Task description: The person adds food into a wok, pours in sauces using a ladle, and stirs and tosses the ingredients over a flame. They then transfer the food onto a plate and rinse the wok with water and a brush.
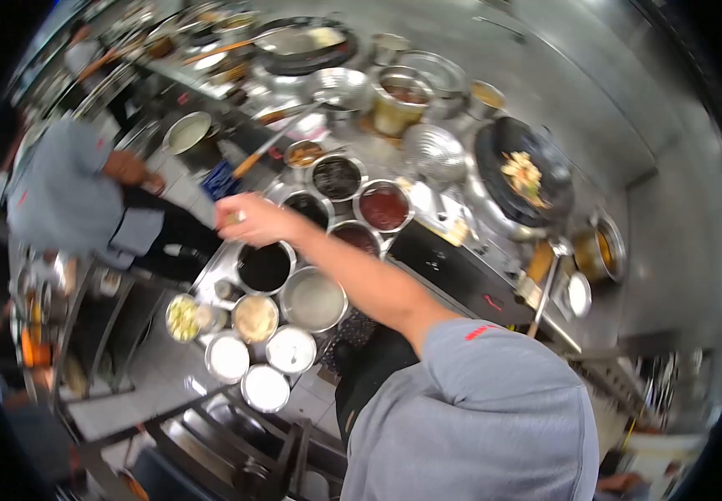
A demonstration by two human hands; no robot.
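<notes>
My right hand [248, 219] reaches out over the sauce pots at the end of a stretched bare arm. Its fingers look curled together, somewhat blurred; what they hold, if anything, I cannot make out. Just beyond it are a dark blue item [219, 179] and the wooden handle of a strainer [252, 159]. Below the hand stands a pot of dark liquid [266, 267]. Under or beside the forearm are a pot of red sauce [383, 207] and a large metal pot [313, 298] of cloudy liquid. My left hand is out of view.
A wok [507, 179] with cooked food sits on the stove, near a perforated ladle [434, 152]. White bowls [266, 389] and a container of chopped vegetable [183, 319] stand at the counter end. A co-worker [73, 196] in grey stands left. A metal rack [236, 434] is at the bottom.
</notes>
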